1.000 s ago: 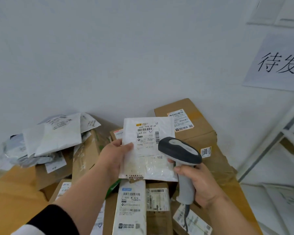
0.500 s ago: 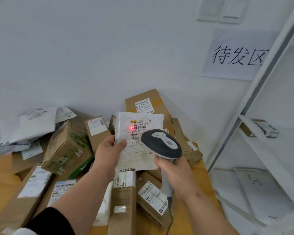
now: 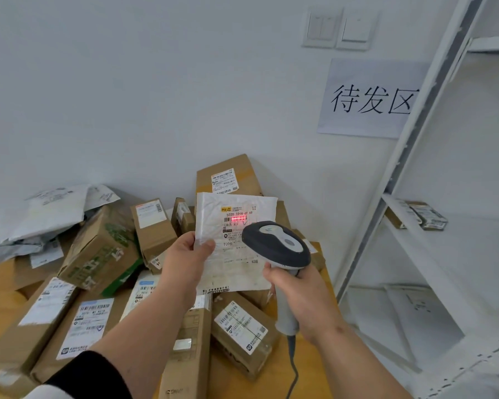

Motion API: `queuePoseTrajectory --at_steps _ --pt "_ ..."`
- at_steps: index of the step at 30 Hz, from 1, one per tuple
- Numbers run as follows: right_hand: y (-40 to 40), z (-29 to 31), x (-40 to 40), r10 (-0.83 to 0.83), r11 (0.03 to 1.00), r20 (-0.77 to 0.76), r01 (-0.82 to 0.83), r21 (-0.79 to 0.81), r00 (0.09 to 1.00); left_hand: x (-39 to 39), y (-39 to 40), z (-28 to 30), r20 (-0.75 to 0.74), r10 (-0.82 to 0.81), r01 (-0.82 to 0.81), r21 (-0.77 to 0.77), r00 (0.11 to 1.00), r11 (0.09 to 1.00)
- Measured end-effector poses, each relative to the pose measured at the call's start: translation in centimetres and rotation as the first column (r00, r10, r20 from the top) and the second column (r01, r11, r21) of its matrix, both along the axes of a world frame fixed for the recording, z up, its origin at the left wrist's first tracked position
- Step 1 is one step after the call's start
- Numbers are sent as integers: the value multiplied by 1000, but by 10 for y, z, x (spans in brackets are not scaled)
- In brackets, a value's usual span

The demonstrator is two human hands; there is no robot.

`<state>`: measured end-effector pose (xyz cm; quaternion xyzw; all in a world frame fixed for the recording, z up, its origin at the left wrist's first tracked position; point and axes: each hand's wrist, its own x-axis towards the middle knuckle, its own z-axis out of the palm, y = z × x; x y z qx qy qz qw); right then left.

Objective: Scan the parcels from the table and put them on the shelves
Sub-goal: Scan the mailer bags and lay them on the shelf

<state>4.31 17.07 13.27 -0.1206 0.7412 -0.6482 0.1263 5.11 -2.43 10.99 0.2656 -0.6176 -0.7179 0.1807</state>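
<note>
Left hand [image 3: 185,262] pinching a flat white plastic mailer parcel [image 3: 236,246] upright above the cluttered wooden worktop [image 3: 311,367], right hand [image 3: 303,298] gripping a grey handheld barcode scanner [image 3: 277,249], red beam on the parcel's label, white metal shelves [image 3: 432,254] at right

This is a parcel sorting or dispatch room. A wooden table [image 3: 314,367] against a bare white wall is heaped with cardboard boxes [image 3: 98,254] and grey mailer bags [image 3: 49,211], each carrying a printed shipping label with barcodes. At 12 o'clock a white mailer [image 3: 236,246] is held up with a red scan line across its label, under a corded barcode scanner [image 3: 277,246]. At 2 o'clock a paper sign [image 3: 372,99] with three Chinese characters is stuck to the wall below light switches [image 3: 340,27]. At 3 o'clock stands a white metal shelf rack [image 3: 409,145] with a small box [image 3: 418,216] on one shelf.
</note>
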Motion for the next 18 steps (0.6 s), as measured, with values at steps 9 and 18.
queuePoseTrajectory --at_steps 9,18 --pt "13 -6 2 -47 999 12 47 8 999 0 13 -3 -11 -20 20 -3 1000 1000" --pt "10 -2 19 -142 990 30 142 16 989 3 12 -1 14 -96 96 11 995 995"
